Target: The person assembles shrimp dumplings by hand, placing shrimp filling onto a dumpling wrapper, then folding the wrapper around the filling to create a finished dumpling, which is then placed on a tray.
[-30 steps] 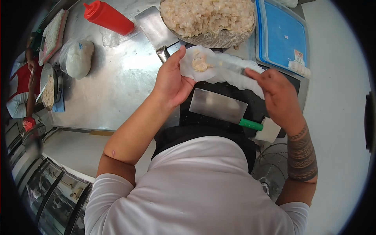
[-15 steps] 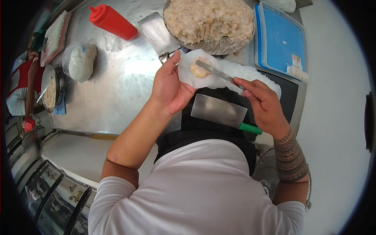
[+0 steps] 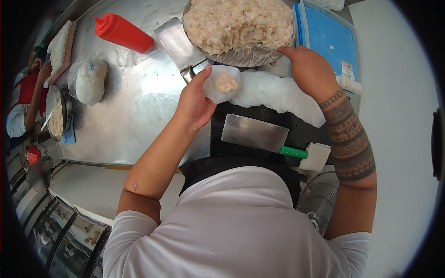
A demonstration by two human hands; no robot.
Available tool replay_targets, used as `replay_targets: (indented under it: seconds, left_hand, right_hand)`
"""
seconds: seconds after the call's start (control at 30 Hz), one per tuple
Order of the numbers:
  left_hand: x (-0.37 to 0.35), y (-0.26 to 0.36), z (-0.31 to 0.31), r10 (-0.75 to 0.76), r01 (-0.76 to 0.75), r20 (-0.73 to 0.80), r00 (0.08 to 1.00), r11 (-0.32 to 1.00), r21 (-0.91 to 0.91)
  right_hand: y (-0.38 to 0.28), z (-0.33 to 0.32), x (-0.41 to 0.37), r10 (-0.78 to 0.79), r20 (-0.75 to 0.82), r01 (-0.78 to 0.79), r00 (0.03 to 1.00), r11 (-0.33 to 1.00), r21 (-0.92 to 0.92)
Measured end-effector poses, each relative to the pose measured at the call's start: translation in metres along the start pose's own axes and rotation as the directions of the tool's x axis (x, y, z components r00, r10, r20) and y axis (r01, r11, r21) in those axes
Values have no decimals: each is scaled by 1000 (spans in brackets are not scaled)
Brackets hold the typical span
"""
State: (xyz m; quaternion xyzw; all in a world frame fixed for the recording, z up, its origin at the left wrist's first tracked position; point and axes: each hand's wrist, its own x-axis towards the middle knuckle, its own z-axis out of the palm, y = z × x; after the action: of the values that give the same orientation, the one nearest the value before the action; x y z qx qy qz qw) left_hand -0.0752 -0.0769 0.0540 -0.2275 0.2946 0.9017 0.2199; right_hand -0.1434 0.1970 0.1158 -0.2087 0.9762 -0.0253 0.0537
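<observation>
My left hand (image 3: 197, 99) holds a thin white wrapper (image 3: 212, 89) with a lump of pale filling (image 3: 226, 83) on it. Right beside it lies a row of overlapping white wrappers (image 3: 278, 92) on a black board. My right hand (image 3: 311, 69) is at the right rim of a big bowl of pale minced filling (image 3: 238, 25), its fingers closed round a metal spreader (image 3: 262, 46) whose blade is against the filling. Below the wrappers rests a cleaver (image 3: 255, 131) with a green handle, its end beside a folded white cloth (image 3: 316, 156).
A red squeeze bottle (image 3: 124, 33), a metal scraper (image 3: 179, 44) and a bagged white lump (image 3: 91, 81) lie on the steel table (image 3: 139, 102). Blue-lidded containers (image 3: 327, 37) stand at the back right. A co-worker in red (image 3: 34, 90) is at the far left beside another bowl (image 3: 56, 113).
My right hand has moved up from the held wrapper to the bowl with the spreader. My left hand has shifted slightly left, and its wrapper is now apart from much of the row.
</observation>
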Motion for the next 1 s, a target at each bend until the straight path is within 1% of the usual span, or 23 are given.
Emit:
replay_targets:
  seconds: [0.17,0.23,0.27,0.33,0.37,0.4,0.43,0.47,0.5,0.53,0.57,0.6,0.63,0.7,0.73,0.77,0.8,0.87,0.93,0.97,1.0]
  left_hand:
    - [4,-5,-5,-15,15,-36,999,1000,-11]
    - [6,-6,-7,-7,6,-54,999,1000,-22]
    - [6,-6,-6,-5,3,-54,999,1000,-30]
    - [5,-5,-4,-1,-1,-58,998,999,-38]
    - [4,-4,-2,-11,9,-32,999,997,-74]
    - [3,-3,0,-20,19,-4,1000,994,-109]
    - [1,-4,0,-19,18,-8,1000,994,-110]
    - [0,-4,1,-25,29,34,999,991,-133]
    - [-2,-4,4,-29,41,79,996,987,-155]
    - [-5,-4,7,-30,42,80,996,987,-153]
    - [-11,-3,12,-37,52,90,995,986,-160]
    - [-15,-1,16,-44,61,102,994,984,-165]
    - [-18,0,18,-43,59,105,994,986,-158]
    - [-23,3,21,10,-1,77,997,992,-127]
    - [-26,5,22,12,-3,81,997,993,-117]
    - [-27,6,21,56,-50,55,997,994,-94]
    - [-29,8,21,99,-96,35,994,993,-68]
    - [-34,11,20,94,-90,92,991,995,-50]
    - [-41,13,30,88,-85,153,984,996,-29]
    - [-45,14,35,84,-79,134,987,996,-47]
    - [-49,17,40,84,-77,112,990,995,-66]
  right_hand:
    - [3,7,4,-64,55,64,996,998,2]
    - [9,3,-5,-188,37,186,981,981,56]
    - [11,1,-9,-191,39,189,981,980,58]
    - [9,-7,-13,-238,60,203,969,914,351]
    - [7,-12,-18,-241,60,205,969,912,354]
    - [1,-22,-25,-215,117,152,970,903,401]
    - [-5,-28,-33,-191,176,95,966,891,443]
    - [-13,-29,-41,-192,177,96,965,890,445]
    - [-22,-30,-48,-188,118,129,975,912,390]
    - [-28,-29,-55,-185,58,156,981,930,332]
    - [-30,-22,-62,-221,12,213,975,953,216]
    - [-32,-25,-67,-217,6,211,976,954,215]
    - [-33,-28,-73,-196,8,188,981,953,236]
    - [-29,-42,-76,-173,1,167,985,951,259]
    - [-23,-57,-75,-129,-3,127,992,970,208]
    - [-18,-64,-73,-83,-13,84,996,984,157]
    - [-14,-62,-68,-73,-29,77,997,984,158]
    - [0,-42,-44,-18,-122,20,992,1000,15]
    - [13,18,-3,97,7,-97,995,993,-69]
    - [1,25,-3,106,-16,-107,994,992,-63]
    - [-19,29,-2,102,-119,-106,988,994,-27]
